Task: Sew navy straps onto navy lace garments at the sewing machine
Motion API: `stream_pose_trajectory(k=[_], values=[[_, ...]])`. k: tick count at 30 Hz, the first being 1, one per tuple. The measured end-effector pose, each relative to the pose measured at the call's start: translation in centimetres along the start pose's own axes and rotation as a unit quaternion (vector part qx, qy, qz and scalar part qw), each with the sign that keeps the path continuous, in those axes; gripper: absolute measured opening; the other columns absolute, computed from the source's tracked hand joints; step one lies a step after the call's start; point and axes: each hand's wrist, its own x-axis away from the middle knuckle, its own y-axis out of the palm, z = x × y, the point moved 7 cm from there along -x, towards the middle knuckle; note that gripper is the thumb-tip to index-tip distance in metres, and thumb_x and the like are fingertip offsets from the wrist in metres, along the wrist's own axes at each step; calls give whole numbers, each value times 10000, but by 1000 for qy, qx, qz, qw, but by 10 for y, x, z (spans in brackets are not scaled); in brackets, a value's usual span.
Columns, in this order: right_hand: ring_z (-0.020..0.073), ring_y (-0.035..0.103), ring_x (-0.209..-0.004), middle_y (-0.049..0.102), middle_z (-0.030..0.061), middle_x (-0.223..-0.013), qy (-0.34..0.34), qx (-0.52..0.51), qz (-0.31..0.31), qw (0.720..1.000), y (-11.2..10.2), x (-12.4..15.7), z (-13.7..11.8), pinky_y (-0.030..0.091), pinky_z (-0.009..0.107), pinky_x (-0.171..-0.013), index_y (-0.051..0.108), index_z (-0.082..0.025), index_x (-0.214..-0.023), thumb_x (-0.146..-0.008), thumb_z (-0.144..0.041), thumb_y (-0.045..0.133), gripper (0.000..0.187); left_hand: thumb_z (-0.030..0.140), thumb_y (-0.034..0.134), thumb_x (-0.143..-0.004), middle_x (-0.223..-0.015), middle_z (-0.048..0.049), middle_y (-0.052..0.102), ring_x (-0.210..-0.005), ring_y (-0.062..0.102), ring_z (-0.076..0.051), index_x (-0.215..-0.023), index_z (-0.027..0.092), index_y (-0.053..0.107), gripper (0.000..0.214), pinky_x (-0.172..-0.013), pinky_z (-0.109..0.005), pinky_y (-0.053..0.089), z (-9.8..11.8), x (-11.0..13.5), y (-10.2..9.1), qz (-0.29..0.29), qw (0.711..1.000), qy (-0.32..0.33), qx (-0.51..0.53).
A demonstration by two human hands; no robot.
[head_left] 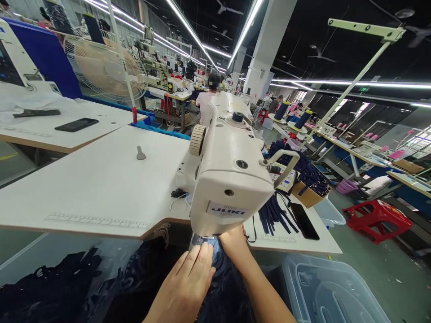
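Observation:
A white sewing machine [229, 166] stands on the white table [101, 179] in front of me. Dark navy fabric [215, 278] lies under its head and spills down toward me. My left hand [188, 282] lies flat on the fabric, fingers stretched toward the needle area. My right hand [234, 242] reaches under the machine head from the right; its fingers are hidden behind the machine and fabric.
Navy straps [272, 213] and a black phone [305, 220] lie on the table's right end. A clear plastic bin [330, 291] sits at lower right, a red stool [377, 220] beyond. A fan [106, 69] and a seated person [207, 96] are further back.

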Motion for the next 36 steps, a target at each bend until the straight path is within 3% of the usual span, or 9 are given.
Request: stream_pose_trajectory(k=[5,10,17,26,32,36], values=[[175,600,-721,639,2,-647,20,-21,9,1000,-3,2,1,488,288,-757,670,-175,-808,-791,-125,501,177,168,464,-886,-1106,-56,672,-1025,600,-182,-1248,158,529,368,-983,-322,378,-1,4,3,-7,1000,-7,4],[170,587,-660,609,-13,-580,33,-16,11,999,-1,2,4,486,277,-704,667,-181,-786,-779,-126,516,161,226,474,-894,-1173,-45,654,-1054,589,-186,-1192,162,577,322,-956,-311,408,0,2,8,-80,993,74,-36],[172,589,-708,645,8,-651,34,11,7,999,3,-1,9,480,267,-727,673,-204,-858,-820,-118,486,208,219,548,-870,-1135,-80,669,-1031,588,-183,-1174,98,590,330,-950,-314,407,-4,-7,5,-43,998,35,-9],[191,590,-772,663,34,-716,39,17,-9,999,2,-1,6,474,305,-780,680,-180,-869,-838,-130,484,205,221,463,-900,-1090,-69,687,-998,608,-170,-1135,108,610,298,-938,-293,398,-4,-13,-1,-25,998,50,-19],[167,583,-683,639,5,-633,38,6,-7,999,1,-1,4,491,271,-715,673,-199,-804,-828,-141,511,174,235,532,-875,-1128,-61,673,-1028,599,-177,-1186,115,582,338,-949,-290,403,-5,-8,3,-39,999,35,2],[161,589,-673,640,-3,-648,35,-9,-4,999,5,-3,1,497,254,-680,669,-202,-826,-813,-161,533,143,196,511,-872,-1183,-62,646,-1086,571,-209,-1213,158,566,347,-991,-348,388,-8,2,7,-36,999,38,11]])
